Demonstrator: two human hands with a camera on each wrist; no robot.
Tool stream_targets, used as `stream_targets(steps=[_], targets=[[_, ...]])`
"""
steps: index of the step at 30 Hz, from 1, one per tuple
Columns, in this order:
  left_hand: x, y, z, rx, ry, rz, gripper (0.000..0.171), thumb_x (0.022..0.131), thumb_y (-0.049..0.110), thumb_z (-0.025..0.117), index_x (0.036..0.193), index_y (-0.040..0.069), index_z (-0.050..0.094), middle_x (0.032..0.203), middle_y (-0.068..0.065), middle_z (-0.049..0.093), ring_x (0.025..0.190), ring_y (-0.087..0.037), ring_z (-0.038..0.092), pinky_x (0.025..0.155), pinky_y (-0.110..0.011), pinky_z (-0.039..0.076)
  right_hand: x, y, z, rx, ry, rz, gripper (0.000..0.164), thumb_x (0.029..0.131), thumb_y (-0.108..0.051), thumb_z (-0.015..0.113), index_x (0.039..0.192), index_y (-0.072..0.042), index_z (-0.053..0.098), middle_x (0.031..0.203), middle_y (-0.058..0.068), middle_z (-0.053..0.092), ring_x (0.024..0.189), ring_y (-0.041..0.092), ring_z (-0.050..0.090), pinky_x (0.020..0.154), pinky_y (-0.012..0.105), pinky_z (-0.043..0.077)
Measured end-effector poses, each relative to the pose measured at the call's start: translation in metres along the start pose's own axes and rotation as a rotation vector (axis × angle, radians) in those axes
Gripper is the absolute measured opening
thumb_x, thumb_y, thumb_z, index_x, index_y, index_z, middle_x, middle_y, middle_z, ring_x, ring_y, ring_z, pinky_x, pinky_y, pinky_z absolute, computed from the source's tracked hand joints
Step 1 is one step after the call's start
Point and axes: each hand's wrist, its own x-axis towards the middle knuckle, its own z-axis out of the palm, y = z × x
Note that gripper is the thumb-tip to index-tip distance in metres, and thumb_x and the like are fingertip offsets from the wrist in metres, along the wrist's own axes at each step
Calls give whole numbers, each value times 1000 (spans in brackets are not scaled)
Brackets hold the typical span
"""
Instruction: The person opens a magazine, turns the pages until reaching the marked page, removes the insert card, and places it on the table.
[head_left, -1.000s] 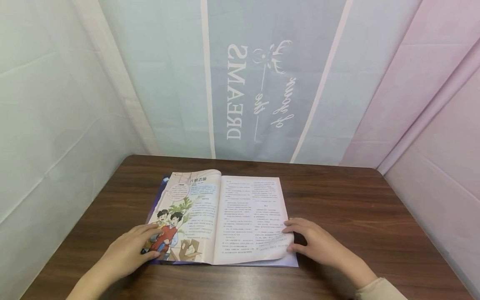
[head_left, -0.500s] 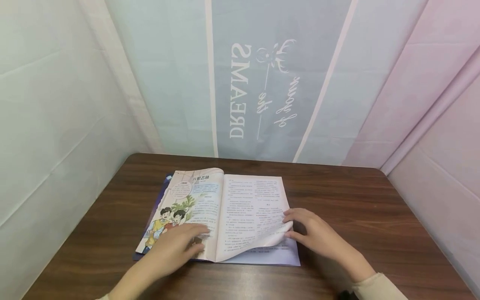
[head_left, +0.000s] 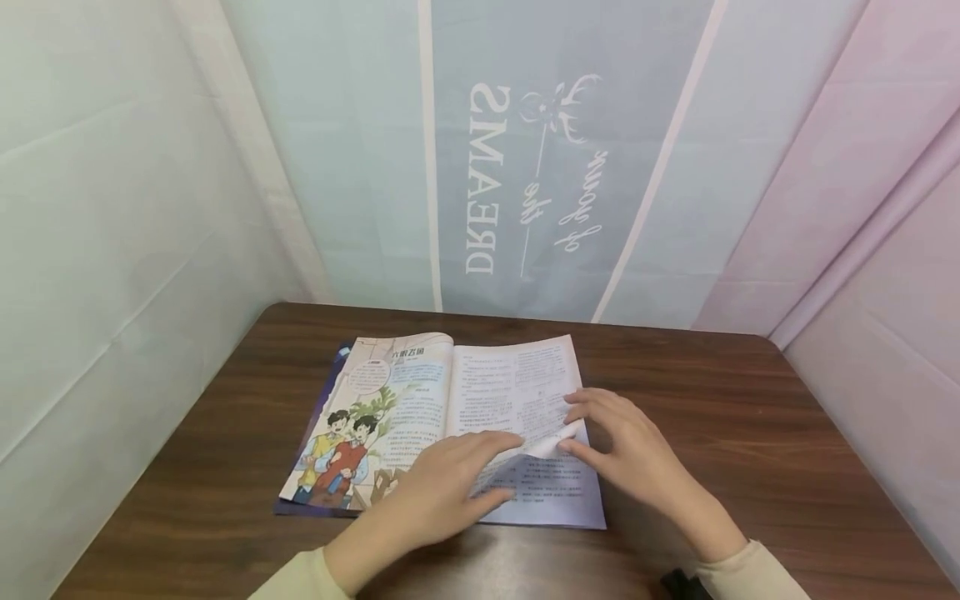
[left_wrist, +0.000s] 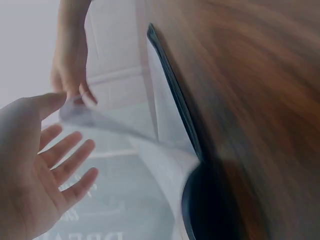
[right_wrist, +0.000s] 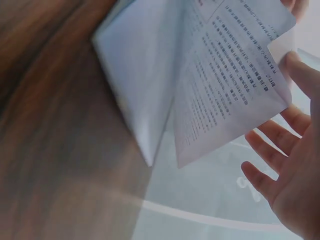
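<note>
An open magazine [head_left: 408, 408] lies on the table, its left page showing a drawing of two figures. My right hand [head_left: 630, 450] pinches the outer edge of a printed page [right_wrist: 225, 95] between thumb and fingers; the page is lifted and curled, baring another text page [head_left: 562, 504] underneath. My left hand [head_left: 442, 487] reaches over the magazine's lower middle, fingers and thumb extended toward the raised page, holding nothing. In the left wrist view the left hand [left_wrist: 45, 175] has its fingers spread next to the page's raised corner.
The brown wooden table [head_left: 750, 442] extends around the magazine. A pale printed curtain [head_left: 375, 167] hangs behind it, with white cloth [head_left: 97, 250] along the left side. A small dark object [head_left: 682, 585] shows by the right sleeve.
My left hand has moved right, from the left page's outer edge across to the lifted page. My right hand has raised the page's lower right corner and drawn it up and slightly inward.
</note>
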Motion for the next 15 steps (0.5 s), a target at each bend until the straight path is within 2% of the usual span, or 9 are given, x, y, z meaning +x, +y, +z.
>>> stream_targets(steps=[7,15], targets=[[16,7,9,4,143,74,52,93,26,71,140,19,52,134,6,59,115,-13,61,98,-33,50,11,-16,-5,33,47,-53,28,77,-28,85,96,-23,65,126,-1,64,124,26,54,99,53,45],[21,6,10,4,185,68,38,96,17,66,134,19,59,123,6,66,108,-11,64,95,-29,51,15,-24,-8,39,66,-59,29,77,-27,85,99,-21,67,125,-1,65,125,26,54,101,52,44]])
